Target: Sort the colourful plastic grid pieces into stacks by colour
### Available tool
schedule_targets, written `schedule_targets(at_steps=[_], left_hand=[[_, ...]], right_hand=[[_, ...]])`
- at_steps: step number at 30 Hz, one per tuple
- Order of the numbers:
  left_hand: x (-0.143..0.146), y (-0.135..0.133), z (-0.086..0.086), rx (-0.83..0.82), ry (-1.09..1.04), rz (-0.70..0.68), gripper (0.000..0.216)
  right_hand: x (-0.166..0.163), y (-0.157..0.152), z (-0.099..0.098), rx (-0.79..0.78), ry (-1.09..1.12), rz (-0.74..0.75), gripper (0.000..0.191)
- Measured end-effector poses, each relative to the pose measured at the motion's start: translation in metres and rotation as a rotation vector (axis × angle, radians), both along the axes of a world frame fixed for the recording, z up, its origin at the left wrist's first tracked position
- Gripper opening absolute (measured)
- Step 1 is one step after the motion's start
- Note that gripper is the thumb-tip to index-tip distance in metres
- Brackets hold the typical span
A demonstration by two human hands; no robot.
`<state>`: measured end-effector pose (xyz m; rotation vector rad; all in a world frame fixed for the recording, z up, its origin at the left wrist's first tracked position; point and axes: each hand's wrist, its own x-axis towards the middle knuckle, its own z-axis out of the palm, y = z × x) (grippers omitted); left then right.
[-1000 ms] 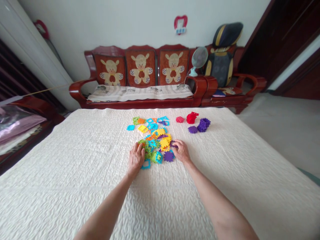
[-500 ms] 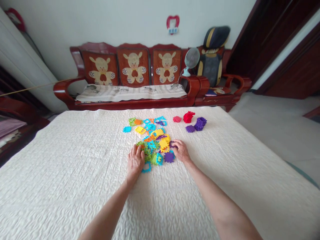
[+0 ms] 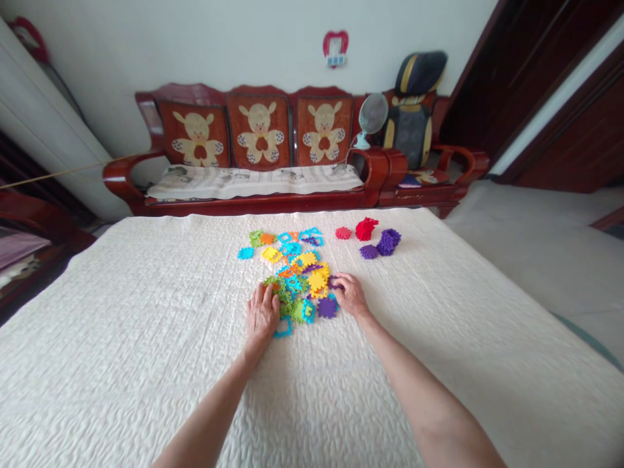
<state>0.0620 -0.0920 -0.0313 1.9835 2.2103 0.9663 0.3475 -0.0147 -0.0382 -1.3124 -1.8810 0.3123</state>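
A heap of small coloured toothed plastic pieces (image 3: 297, 270) lies on a cream quilted cover (image 3: 146, 338). My left hand (image 3: 261, 315) rests flat at the heap's near left edge, fingers stretched over green pieces and a blue ring piece (image 3: 283, 328). My right hand (image 3: 350, 294) is at the heap's right edge with fingers curled on a purple piece (image 3: 333, 282). Another purple piece (image 3: 327, 307) lies just left of that hand. Farther back are a red stack (image 3: 364, 229), a single red piece (image 3: 342, 233) and a purple stack (image 3: 388, 241).
A dark red wooden sofa (image 3: 273, 149) with bear-print cushions stands behind the cover. A small fan (image 3: 371, 118) and a black and yellow massage cushion (image 3: 414, 104) are at its right end. A dark wooden door (image 3: 546, 97) stands at right.
The view has shifted to the right and a little down. Both hands have stayed at the heap's near edge; the right hand's fingers have closed slightly on the purple piece.
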Motion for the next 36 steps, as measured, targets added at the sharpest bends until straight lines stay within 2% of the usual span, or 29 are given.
schedule_targets(at_steps=[7, 17, 21, 28, 32, 36], left_hand=[[-0.001, 0.001, -0.005, 0.011, 0.004, 0.007, 0.048], [-0.006, 0.001, 0.002, 0.02, -0.025, -0.02, 0.043], [-0.014, 0.021, 0.009, 0.026, 0.004, -0.108, 0.038], [-0.024, 0.071, 0.013, -0.015, -0.005, -0.14, 0.031], [-0.029, 0.084, 0.008, 0.016, -0.06, -0.096, 0.034], [-0.041, 0.085, 0.003, 0.076, -0.074, -0.016, 0.035]], right_hand=[[0.0, 0.003, -0.001, 0.002, -0.004, 0.003, 0.017], [0.001, -0.001, 0.0, -0.013, -0.023, 0.02, 0.017], [0.005, 0.005, 0.002, -0.029, -0.048, 0.05, 0.019], [0.009, 0.017, 0.008, -0.059, -0.067, 0.082, 0.015], [0.01, 0.018, 0.003, -0.044, 0.011, 0.088, 0.018], [0.013, 0.019, -0.001, -0.044, 0.008, 0.064, 0.037]])
